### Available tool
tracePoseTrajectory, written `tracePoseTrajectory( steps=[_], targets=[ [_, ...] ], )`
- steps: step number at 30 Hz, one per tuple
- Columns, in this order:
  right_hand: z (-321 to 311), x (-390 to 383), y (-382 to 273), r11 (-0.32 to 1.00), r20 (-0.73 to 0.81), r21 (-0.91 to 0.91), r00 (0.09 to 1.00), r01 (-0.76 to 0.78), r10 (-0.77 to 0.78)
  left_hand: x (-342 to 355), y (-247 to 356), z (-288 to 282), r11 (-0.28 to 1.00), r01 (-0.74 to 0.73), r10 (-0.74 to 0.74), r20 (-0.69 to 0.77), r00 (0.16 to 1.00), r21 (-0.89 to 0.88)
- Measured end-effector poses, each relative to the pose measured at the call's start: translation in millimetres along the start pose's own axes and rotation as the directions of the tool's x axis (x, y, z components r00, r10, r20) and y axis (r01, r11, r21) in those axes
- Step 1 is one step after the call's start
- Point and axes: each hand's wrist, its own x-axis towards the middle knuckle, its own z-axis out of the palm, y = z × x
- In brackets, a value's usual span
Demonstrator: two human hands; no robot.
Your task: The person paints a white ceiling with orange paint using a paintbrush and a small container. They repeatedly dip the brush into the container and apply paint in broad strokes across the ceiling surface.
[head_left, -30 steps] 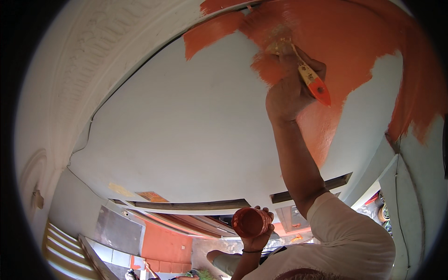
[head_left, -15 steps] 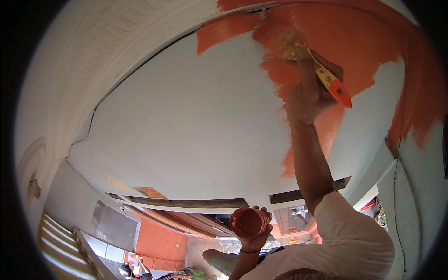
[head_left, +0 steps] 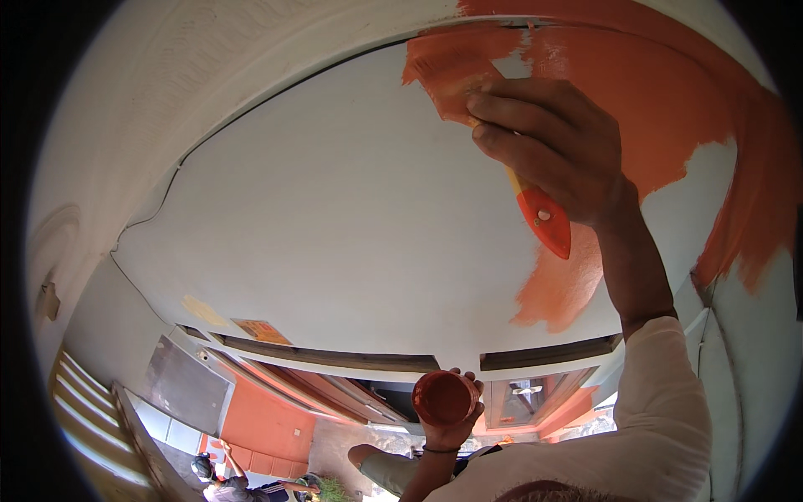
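Observation:
My right hand is raised to the upper wall, its fingers wrapped round a wide paintbrush with a yellow handle and red-orange tip. The brush's bristles, loaded with orange paint, press on the wall just under its top edge. Wet orange paint spreads to the right of the hand, with a lower orange patch beneath it; the rest of this surface is pale grey. Low down, my left hand grips a round paint cup, tilted so that reddish-orange paint shows inside.
A thin black cable follows the wall's upper left edge, beside white moulding. Dark slots run along the wall's lower edge. At lower left are a slatted railing and another person near an orange wall.
My right hand has turned at the wrist, and the brush has swept left along the top edge, leaving fresh orange there. My left hand still holds the paint cup low down.

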Motion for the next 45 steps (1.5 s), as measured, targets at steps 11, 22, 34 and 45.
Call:
tracePoseTrajectory(
  steps=[11,22,34,45],
  targets=[
    [3,17,35,0.917,0.202,0.280,0.952,-0.283,0.232,9,-5,-17,0.995,0.043,-0.039,0.045,0.998,-0.093],
    [-71,18,82,0.990,0.319,0.039,0.940,-0.138,0.119,13,1,-25,0.992,0.056,-0.047,0.081,0.996,-0.112],
    [-91,29,74,0.996,0.340,-0.048,0.937,-0.070,0.082,15,-2,-30,0.994,0.077,-0.068,0.111,0.992,-0.082],
    [-90,16,55,0.965,0.267,-0.247,0.952,-0.085,0.152,11,0,-30,0.990,0.080,-0.069,0.092,0.993,-0.119]
  ],
)
